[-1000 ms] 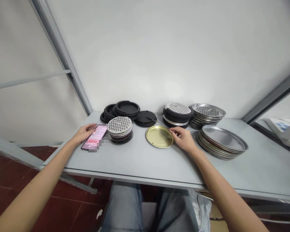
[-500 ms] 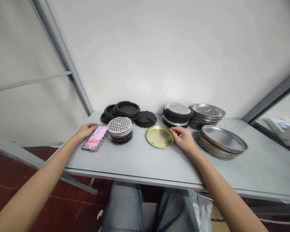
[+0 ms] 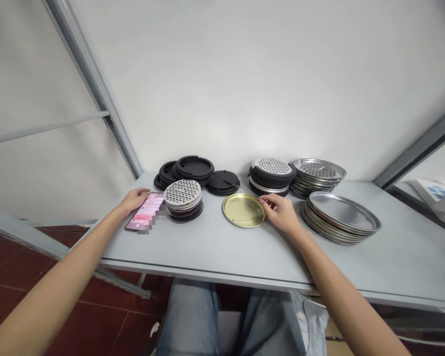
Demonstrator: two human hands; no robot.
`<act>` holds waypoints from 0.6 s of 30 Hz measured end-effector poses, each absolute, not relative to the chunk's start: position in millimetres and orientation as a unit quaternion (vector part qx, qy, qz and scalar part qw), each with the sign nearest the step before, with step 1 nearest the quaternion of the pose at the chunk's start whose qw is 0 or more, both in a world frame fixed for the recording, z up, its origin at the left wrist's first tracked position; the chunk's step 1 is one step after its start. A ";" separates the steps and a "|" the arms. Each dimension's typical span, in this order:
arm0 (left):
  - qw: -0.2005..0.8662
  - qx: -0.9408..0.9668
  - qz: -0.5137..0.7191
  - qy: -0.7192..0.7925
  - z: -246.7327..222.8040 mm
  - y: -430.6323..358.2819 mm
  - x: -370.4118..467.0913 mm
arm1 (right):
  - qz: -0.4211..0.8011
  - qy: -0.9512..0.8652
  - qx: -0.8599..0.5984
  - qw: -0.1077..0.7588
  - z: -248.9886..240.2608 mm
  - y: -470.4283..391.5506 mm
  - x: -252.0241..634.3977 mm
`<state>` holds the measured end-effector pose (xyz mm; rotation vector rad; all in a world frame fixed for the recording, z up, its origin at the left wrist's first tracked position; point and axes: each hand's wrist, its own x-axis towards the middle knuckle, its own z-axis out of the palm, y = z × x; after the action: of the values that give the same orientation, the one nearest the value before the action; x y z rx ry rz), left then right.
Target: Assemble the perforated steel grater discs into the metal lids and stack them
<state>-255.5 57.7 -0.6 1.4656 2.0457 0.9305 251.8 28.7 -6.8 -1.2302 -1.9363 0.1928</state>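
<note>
My left hand (image 3: pixel 134 199) rests on the table at the upper left edge of a smartphone (image 3: pixel 144 211), its fingers stretched along that edge. The phone lies flat with a lit pinkish screen, partly pixelated. At the centre, a shallow round gold-coloured metal lid (image 3: pixel 244 210) lies with its rim facing up. My right hand (image 3: pixel 280 213) pinches the lid's right rim between thumb and fingers; part of the grip is hidden. Just right of the phone stands a small stack of round discs, topped by a perforated grater disc (image 3: pixel 183 192).
Along the wall sit black round bases (image 3: pixel 194 168), flat black discs (image 3: pixel 222 182) with a thin tool on top, and a black-rimmed grater stack (image 3: pixel 272 170). To the right are stacked metal grater plates (image 3: pixel 317 170) and stacked round metal lids (image 3: pixel 341 215). Grey metal posts (image 3: pixel 96 89) flank the table.
The view has shifted very slightly. Both hands, the phone and the gold lid stay in practically the same places.
</note>
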 end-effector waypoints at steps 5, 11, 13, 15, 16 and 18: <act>0.260 0.550 0.337 0.719 2.6 51.8 -255.6 | 0.082 -0.770 -0.489 0.402 -7.2 29.1 251.5; 0.269 0.547 0.348 0.712 2.3 53.0 -254.8 | 0.086 -0.772 -0.490 0.396 -7.3 29.6 250.9; 0.271 0.548 0.347 0.712 4.2 50.2 -254.5 | 0.087 -0.772 -0.489 0.396 -7.3 29.7 250.7; 0.284 0.560 0.334 0.703 8.1 44.1 -256.7 | 0.088 -0.772 -0.488 0.396 -7.3 29.7 250.6; 0.297 0.573 0.322 0.693 10.8 40.1 -259.3 | 0.088 -0.772 -0.489 0.396 -7.4 29.6 250.6; 0.339 0.607 0.294 0.656 17.3 31.4 -266.9 | 0.086 -0.774 -0.490 0.392 -7.4 29.5 250.6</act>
<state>-266.9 31.4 17.3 1.5794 1.7084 0.7655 250.6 29.5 -7.4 -1.2444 -1.9646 0.2191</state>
